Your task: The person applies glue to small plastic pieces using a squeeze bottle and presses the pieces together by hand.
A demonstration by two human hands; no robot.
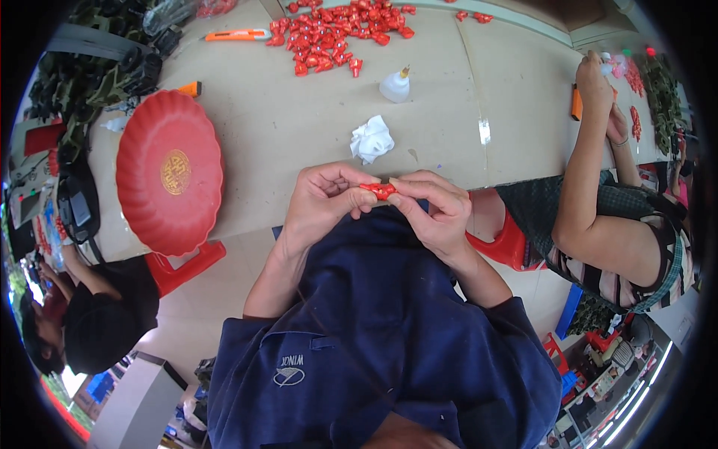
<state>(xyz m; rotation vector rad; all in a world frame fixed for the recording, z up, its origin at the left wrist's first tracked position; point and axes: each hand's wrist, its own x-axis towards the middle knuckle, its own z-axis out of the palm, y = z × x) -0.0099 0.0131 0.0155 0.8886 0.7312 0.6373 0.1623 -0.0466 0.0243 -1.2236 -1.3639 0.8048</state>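
Between the fingertips of both my hands is a small glossy red plastic part (379, 191), held just in front of my chest near the table's edge. My left hand (329, 196) pinches its left end with thumb and forefinger. On the other end, the thumb and fingers of my right hand (434, 206) are closed. Fingertips cover much of the part, so its full shape is hidden. Beyond my hands lies a crumpled white tissue (372, 139). Farther off stands a small translucent squeeze bottle (396, 85) with a narrow tip.
A pile of similar red parts (321, 34) lies at the table's far side, beside an orange utility knife (238, 35). A scalloped red plastic tray (202, 202) sits at left. Co-workers sit on both sides; one person's arm (587, 165) reaches over the table at right.
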